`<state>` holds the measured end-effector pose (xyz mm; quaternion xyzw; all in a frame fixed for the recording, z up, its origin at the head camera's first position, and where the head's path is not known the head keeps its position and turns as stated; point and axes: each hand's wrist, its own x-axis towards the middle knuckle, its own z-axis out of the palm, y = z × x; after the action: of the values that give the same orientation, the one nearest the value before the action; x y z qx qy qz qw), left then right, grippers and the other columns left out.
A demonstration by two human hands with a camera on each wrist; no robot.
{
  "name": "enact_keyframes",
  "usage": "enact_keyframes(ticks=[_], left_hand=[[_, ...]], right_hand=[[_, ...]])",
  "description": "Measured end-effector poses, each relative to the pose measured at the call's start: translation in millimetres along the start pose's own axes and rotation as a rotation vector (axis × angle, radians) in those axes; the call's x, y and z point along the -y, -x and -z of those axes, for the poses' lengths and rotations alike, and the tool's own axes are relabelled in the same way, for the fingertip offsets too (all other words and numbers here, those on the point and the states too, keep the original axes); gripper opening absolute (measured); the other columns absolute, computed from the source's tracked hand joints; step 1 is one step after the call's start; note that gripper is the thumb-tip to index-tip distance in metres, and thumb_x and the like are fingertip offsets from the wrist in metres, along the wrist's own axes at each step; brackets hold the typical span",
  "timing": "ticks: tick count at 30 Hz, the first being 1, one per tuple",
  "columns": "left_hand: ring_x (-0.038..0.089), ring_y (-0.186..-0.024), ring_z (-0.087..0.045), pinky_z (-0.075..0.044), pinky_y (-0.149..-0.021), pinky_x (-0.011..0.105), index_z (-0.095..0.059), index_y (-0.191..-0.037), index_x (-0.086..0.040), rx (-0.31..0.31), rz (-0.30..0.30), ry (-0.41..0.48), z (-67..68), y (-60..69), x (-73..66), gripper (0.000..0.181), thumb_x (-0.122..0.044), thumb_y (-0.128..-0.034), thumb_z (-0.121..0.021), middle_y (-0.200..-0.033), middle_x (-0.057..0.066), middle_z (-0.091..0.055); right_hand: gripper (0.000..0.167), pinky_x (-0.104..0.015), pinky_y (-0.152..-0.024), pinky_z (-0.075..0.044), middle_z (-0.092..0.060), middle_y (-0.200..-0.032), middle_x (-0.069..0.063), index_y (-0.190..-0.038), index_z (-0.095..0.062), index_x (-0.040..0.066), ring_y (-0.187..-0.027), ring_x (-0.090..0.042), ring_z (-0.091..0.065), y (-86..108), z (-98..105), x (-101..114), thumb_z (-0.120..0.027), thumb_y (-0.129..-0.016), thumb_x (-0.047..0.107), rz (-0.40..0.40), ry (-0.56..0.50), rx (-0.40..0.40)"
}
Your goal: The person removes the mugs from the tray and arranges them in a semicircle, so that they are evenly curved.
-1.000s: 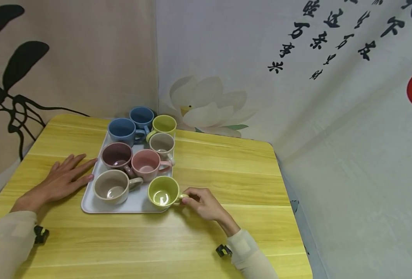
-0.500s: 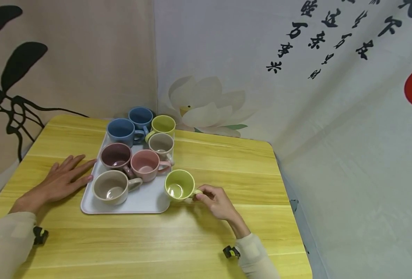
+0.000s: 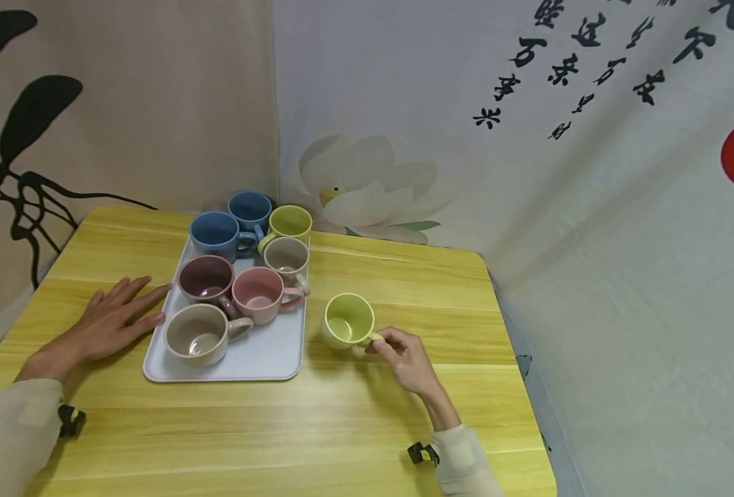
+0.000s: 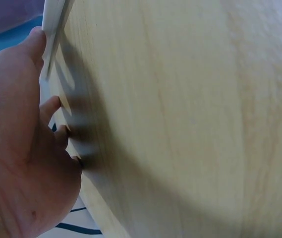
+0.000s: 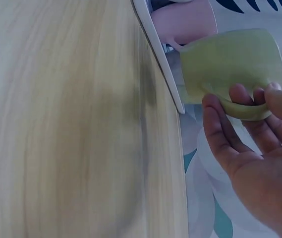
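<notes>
By its handle, my right hand (image 3: 409, 362) pinches a yellow-green cup (image 3: 348, 321) to the right of the white tray (image 3: 255, 366). The right wrist view shows fingers and thumb round the handle of that cup (image 5: 232, 64). My left hand (image 3: 108, 321) lies with fingers spread on the table, its fingertips touching the tray's left edge. In the left wrist view the left hand (image 4: 17, 134) has its thumb against the tray rim (image 4: 54, 34). On the tray, nearest that hand, stand a beige cup (image 3: 186, 338) and a dark purple cup (image 3: 201, 279).
Also on the tray are a pink cup (image 3: 257, 297), a grey-white cup (image 3: 287, 257), another yellow-green cup (image 3: 291, 222) and two blue cups (image 3: 214, 235) (image 3: 250, 207). The wooden table (image 3: 267, 435) meets a printed cloth backdrop (image 3: 373, 83) behind.
My right hand has carried the yellow-green cup off the tray's front right corner, rightward and slightly toward the back. The left hand has stayed in place.
</notes>
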<state>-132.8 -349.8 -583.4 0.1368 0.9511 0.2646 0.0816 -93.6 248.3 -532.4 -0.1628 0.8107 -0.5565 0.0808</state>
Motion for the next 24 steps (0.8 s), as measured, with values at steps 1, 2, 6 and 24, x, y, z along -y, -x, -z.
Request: enact_keyframes(ticks=[1,2,6,24], left_hand=[[0.071,-0.169,-0.002,0.010,-0.130,0.089,-0.033,-0.179,-0.019,-0.001,-0.001,-0.001,-0.2,0.0,0.3,0.069,-0.044,-0.1181,-0.055,-0.183,0.039,-0.017],[0.071,-0.169,-0.002,0.010,-0.130,0.089,-0.033,-0.179,-0.019,-0.001,-0.001,-0.002,-0.3,-0.1,0.6,0.070,-0.044,-0.1182,-0.055,-0.183,0.039,-0.017],[0.071,-0.169,-0.002,0.010,-0.130,0.088,-0.032,-0.179,-0.020,-0.003,0.000,-0.003,-0.8,-0.4,1.5,0.070,-0.044,-0.1181,-0.055,-0.183,0.038,-0.017],[0.072,-0.168,-0.004,0.007,-0.130,0.090,-0.033,-0.179,-0.019,-0.008,-0.008,-0.004,-0.8,-1.8,3.2,0.071,-0.044,-0.1173,-0.057,-0.182,0.040,-0.019]], right_hand=[[0.021,-0.029,-0.103,-0.064,-0.083,-0.112,-0.022,-0.120,-0.077,-0.004,-0.106,-0.015,-0.080,0.7,0.8,-1.2,-0.067,-0.114,0.013,0.002,-0.015,-0.011],[0.020,-0.029,-0.102,-0.064,-0.083,-0.111,-0.024,-0.119,-0.077,-0.004,-0.105,-0.015,-0.080,1.4,1.4,-2.6,-0.067,-0.114,0.012,0.001,-0.031,-0.025],[0.021,-0.028,-0.101,-0.064,-0.081,-0.110,-0.028,-0.117,-0.076,-0.008,-0.103,-0.017,-0.080,3.1,2.8,-6.9,-0.067,-0.114,0.011,0.003,-0.061,-0.079],[0.027,-0.024,-0.096,-0.066,-0.081,-0.110,-0.029,-0.122,-0.072,-0.014,-0.105,-0.039,-0.082,6.8,5.1,-13.4,-0.067,-0.114,0.011,-0.122,-0.099,-0.484]])
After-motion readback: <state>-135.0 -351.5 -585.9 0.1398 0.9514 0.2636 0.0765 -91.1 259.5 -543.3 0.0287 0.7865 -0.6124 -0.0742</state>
